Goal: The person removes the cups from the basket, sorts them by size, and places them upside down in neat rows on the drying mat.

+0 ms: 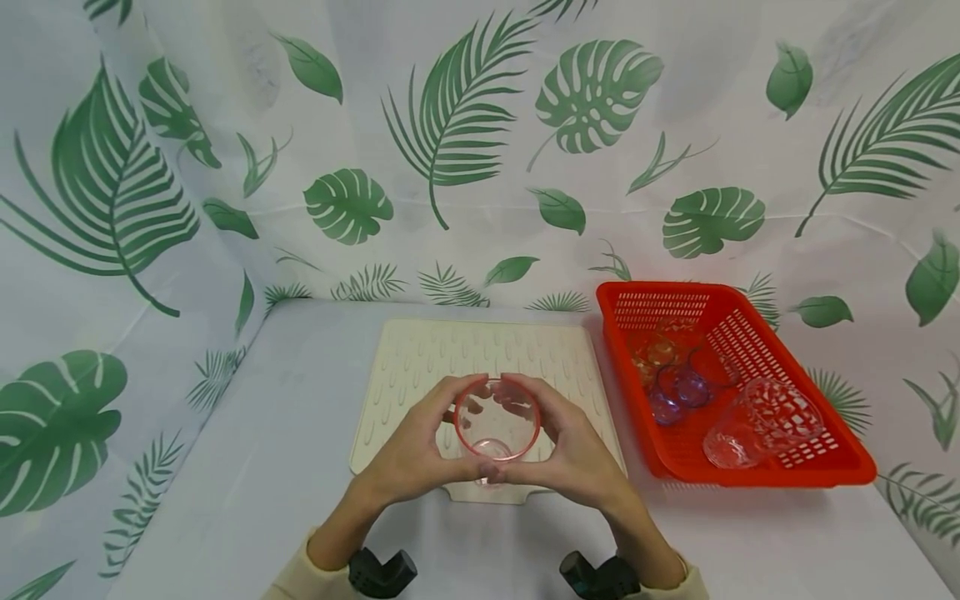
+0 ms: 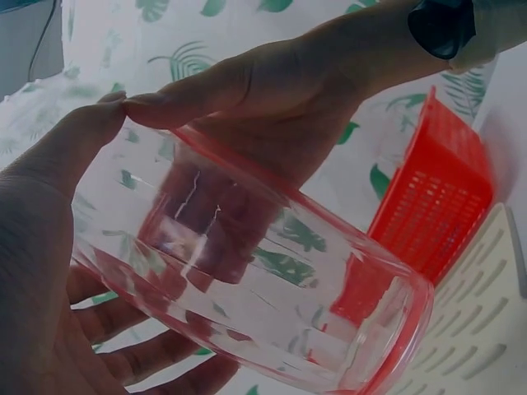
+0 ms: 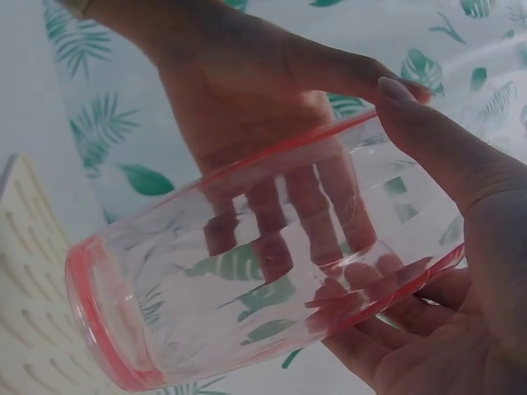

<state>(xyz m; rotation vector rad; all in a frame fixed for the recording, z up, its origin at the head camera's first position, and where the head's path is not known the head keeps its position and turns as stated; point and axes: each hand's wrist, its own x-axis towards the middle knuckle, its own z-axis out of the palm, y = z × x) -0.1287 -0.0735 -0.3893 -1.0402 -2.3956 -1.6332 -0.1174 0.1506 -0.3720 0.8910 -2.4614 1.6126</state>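
A clear drinking glass [image 1: 497, 450] with a pinkish-red tint is held between both hands over a cream drying mat [image 1: 411, 367]. My left hand [image 1: 422, 450] grips its left side, and my right hand [image 1: 572, 454] grips the right. The thumbs meet at the near side of the rim, while the fingers wrap round toward the far side. In the left wrist view the glass [image 2: 247, 255] slants, its thick base toward the mat. Fingers of the opposite hand show through the clear wall in the right wrist view.
A red plastic basket [image 1: 757, 477] stands to the right of the mat. Inside it lie a clear patterned glass [image 1: 761, 425], purple-tinted glassware [image 1: 692, 387] and amber-tinted glassware [image 1: 660, 353]. A leaf-printed sheet [image 1: 465, 100] rises behind the white table [image 1: 247, 433].
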